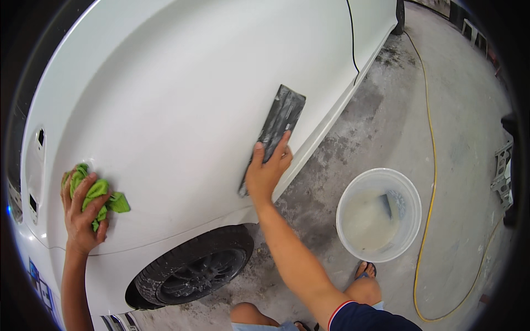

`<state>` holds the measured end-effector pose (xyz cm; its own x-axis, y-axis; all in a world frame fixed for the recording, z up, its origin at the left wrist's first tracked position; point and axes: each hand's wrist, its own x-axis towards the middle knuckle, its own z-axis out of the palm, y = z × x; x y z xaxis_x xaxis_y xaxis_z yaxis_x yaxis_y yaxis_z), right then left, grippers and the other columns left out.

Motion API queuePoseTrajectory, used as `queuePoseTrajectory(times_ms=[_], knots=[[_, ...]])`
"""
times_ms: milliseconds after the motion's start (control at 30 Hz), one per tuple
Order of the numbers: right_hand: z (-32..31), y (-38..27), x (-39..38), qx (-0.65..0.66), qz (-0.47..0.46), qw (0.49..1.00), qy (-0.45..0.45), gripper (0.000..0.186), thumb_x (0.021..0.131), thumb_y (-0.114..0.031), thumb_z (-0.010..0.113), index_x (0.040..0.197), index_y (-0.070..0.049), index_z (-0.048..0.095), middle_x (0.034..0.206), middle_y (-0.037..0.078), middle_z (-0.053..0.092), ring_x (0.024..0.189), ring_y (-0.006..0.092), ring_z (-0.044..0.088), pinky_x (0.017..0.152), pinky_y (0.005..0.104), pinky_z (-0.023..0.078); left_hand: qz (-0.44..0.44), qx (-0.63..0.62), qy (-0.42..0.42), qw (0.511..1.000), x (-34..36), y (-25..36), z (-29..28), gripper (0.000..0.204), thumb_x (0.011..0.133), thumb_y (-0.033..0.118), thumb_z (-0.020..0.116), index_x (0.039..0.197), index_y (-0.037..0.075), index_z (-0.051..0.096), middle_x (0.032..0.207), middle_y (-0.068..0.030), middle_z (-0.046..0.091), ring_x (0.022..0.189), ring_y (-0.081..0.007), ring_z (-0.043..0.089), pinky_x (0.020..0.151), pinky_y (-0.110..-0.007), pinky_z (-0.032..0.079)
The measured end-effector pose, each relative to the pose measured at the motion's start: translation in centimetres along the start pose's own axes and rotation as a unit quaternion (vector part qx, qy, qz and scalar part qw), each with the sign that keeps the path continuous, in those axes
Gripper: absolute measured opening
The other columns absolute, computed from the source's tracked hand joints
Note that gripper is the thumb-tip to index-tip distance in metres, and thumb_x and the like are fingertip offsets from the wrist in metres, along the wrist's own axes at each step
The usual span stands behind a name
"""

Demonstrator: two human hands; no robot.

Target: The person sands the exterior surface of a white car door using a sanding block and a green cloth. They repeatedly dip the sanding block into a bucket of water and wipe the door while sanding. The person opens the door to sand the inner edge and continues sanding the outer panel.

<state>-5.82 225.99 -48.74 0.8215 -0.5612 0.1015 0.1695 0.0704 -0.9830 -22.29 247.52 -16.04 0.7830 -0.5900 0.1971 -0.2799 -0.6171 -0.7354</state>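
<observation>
One scrunched-up rag [98, 189] is clutched by the left hand [80, 214]. Block [284, 113] is gripped by the right hand [268, 172], against the car [165, 121].

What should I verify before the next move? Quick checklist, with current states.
1. Right hand gripping the long dark block: ok.
2. Block laid along the white car panel: ok.
3. Block's underside condition: cannot tell, it faces the panel.
4. Left hand holding the green cloth: ok, at the panel.
5. White bucket upright, with cloudy liquid inside: ok.
6. Yellow cord or hose clear of the visible foot: ok.
</observation>
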Motion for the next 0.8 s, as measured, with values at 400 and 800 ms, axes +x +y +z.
queuePoseTrajectory(times_ms=[400, 800], knots=[[-2.2, 2.2, 7.5, -0.01, 0.189, 0.982, -0.015, 0.08, 0.104, -0.042, 0.049, 0.165, -0.012, 0.008, 0.142, 0.037, 0.036, 0.128, 0.0501, 0.046, 0.11, 0.0529, 0.041, 0.002, 0.022, 0.04, 0.999, -0.1, 1.0, 0.1, 0.047, 0.064, 0.005, 0.067, 0.111, 0.01, 0.072, 0.144, -0.0127, 0.058, 0.139, -0.0442, 0.047, 0.121, -0.058, 0.031], [-1.0, 1.9, 5.6, 0.092, 0.242, 0.966, 0.017, 0.081, 0.103, -0.039, 0.056, 0.166, -0.016, 0.01, 0.148, 0.034, 0.03, 0.135, 0.0497, 0.042, 0.113, 0.0541, 0.038, -0.002, -0.002, 0.055, 0.998, 0.3, 1.6, -0.3, 0.045, 0.068, 0.006, 0.072, 0.112, 0.014, 0.072, 0.141, -0.0092, 0.06, 0.136, -0.0416, 0.049, 0.12, -0.058, 0.032]])
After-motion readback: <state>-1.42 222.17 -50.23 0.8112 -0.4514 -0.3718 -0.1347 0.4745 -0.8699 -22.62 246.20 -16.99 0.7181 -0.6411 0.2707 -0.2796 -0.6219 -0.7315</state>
